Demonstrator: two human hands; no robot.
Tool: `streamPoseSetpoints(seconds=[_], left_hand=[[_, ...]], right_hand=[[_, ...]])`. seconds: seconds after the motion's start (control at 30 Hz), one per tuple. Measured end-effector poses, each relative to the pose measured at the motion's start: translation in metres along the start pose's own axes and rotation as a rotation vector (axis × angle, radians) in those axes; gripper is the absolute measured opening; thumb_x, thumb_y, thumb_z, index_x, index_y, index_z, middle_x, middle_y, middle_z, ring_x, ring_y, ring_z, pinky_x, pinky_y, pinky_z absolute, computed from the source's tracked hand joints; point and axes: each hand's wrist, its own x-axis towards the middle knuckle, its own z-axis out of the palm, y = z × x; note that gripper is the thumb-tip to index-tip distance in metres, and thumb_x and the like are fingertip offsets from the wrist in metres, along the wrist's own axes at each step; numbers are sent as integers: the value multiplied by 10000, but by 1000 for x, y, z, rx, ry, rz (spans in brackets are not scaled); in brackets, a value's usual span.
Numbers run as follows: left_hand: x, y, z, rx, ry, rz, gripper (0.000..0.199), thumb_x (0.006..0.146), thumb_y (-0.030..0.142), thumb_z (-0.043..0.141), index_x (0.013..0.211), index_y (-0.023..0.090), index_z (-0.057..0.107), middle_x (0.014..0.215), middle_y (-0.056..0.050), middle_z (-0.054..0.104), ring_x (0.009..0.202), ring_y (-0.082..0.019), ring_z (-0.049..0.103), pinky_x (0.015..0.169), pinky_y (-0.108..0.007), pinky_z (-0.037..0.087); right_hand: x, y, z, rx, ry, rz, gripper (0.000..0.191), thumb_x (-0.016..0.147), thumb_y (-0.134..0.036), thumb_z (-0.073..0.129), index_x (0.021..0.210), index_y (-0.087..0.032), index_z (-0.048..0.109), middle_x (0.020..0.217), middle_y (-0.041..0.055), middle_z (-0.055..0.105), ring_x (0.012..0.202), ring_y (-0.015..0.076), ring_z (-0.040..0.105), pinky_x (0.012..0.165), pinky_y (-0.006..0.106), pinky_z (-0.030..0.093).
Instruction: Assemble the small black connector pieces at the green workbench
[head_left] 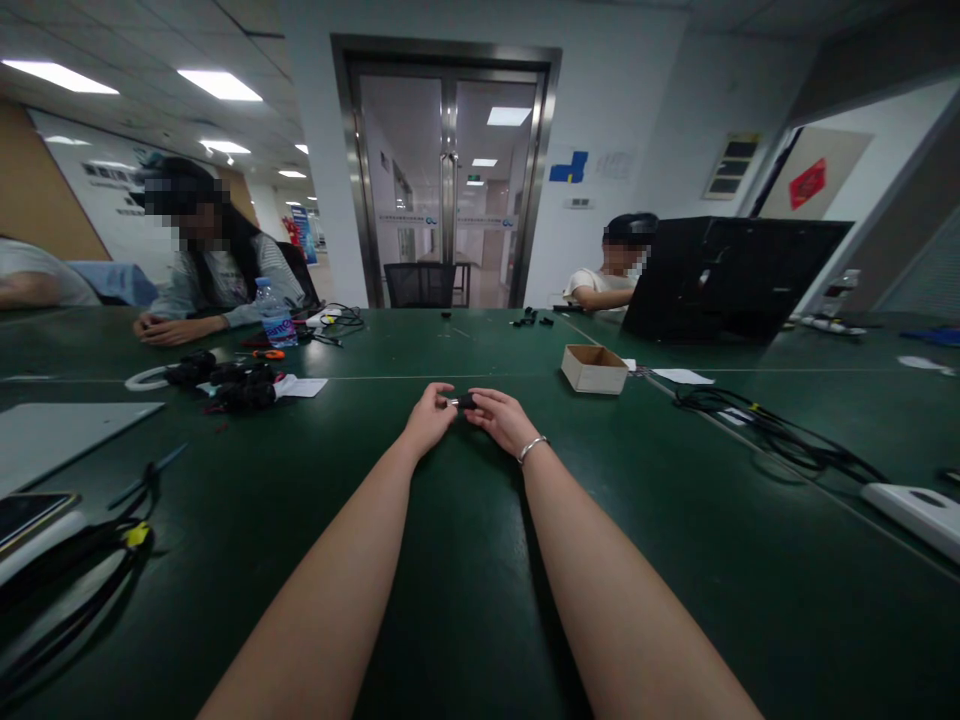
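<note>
Both my hands meet over the middle of the green table [450,550], around a small black object [466,401] with a silvery end pointing left. My right hand [501,418], with a silver bracelet at the wrist, holds the black part between thumb and fingers. My left hand [430,420] has its thumb and fingertips closed at the silvery end. What exactly the object is, I cannot make out.
An open cardboard box [594,376] stands right of my hands. Black cables [780,430] lie farther right, near a white power strip [915,510]. Black parts [240,385], a bottle [276,315] and a phone [30,515] are at left. Two people sit across the table.
</note>
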Motion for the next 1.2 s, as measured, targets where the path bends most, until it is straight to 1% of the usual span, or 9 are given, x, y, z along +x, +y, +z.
streamPoseSetpoints(seconds=[0.07, 0.17, 0.23, 0.37, 0.47, 0.57, 0.8, 1.03, 1.2], left_hand=[[0, 2, 0, 0, -3, -9, 331, 779, 162, 546, 1108, 165, 506, 749, 2, 568, 562, -83, 519, 504, -180, 387], [-1, 5, 0, 1, -25, -39, 255, 855, 258, 464, 1076, 145, 522, 614, 10, 551, 471, -87, 464, 451, -183, 340], [-2, 7, 0, -12, -23, -53, 258, 872, 277, 421, 1063, 143, 530, 583, 10, 548, 443, -87, 447, 437, -184, 326], [-3, 10, -1, -59, -43, -94, 295, 823, 193, 415, 1096, 152, 521, 607, 7, 574, 465, -92, 489, 452, -181, 351], [-1, 8, -2, -74, -72, -92, 293, 839, 213, 377, 1078, 142, 529, 562, 8, 550, 460, -98, 489, 448, -178, 348], [0, 6, -2, -71, -58, -93, 307, 805, 200, 423, 1089, 154, 527, 637, 0, 583, 490, -90, 507, 450, -171, 348], [-1, 9, -1, -53, -20, -83, 353, 790, 181, 407, 1126, 157, 512, 606, 10, 576, 452, -91, 474, 432, -179, 333], [-2, 9, -1, -67, -56, -77, 239, 804, 177, 404, 1008, 158, 528, 522, 19, 562, 429, -93, 466, 430, -171, 327], [-3, 10, 0, -41, -49, -81, 168, 898, 280, 366, 895, 171, 494, 466, 23, 544, 402, -95, 482, 438, -166, 334]], right_hand=[[1, 1, -1, -5, 2, -1, 113, 821, -20, 614, 869, -111, 661, 748, 76, 689, 608, 141, 662, 600, 231, 577], [2, 1, -1, -17, 6, 1, 114, 827, -21, 607, 875, -110, 659, 757, 79, 687, 606, 141, 661, 594, 229, 572], [2, 0, 0, -19, 11, 6, 123, 836, -16, 589, 880, -109, 657, 762, 79, 686, 609, 141, 661, 592, 228, 571], [0, -1, 0, -23, 5, 8, 125, 832, -13, 590, 881, -105, 660, 770, 83, 683, 614, 145, 662, 601, 235, 571], [0, -1, 0, -26, 1, 9, 123, 834, -15, 589, 883, -104, 659, 767, 83, 680, 617, 146, 663, 597, 233, 569], [0, -1, 1, -20, 10, 12, 132, 837, -10, 576, 885, -104, 656, 767, 85, 680, 618, 149, 666, 595, 233, 569], [0, -1, 1, -9, 0, 15, 135, 834, -9, 568, 877, -110, 646, 747, 78, 679, 598, 141, 661, 587, 224, 566], [0, -1, 0, -14, 3, 19, 130, 829, -13, 577, 891, -107, 641, 736, 78, 677, 602, 142, 659, 590, 225, 566], [0, -2, 0, -11, -4, 18, 128, 829, -18, 580, 891, -111, 642, 749, 76, 682, 622, 146, 664, 584, 224, 567]])
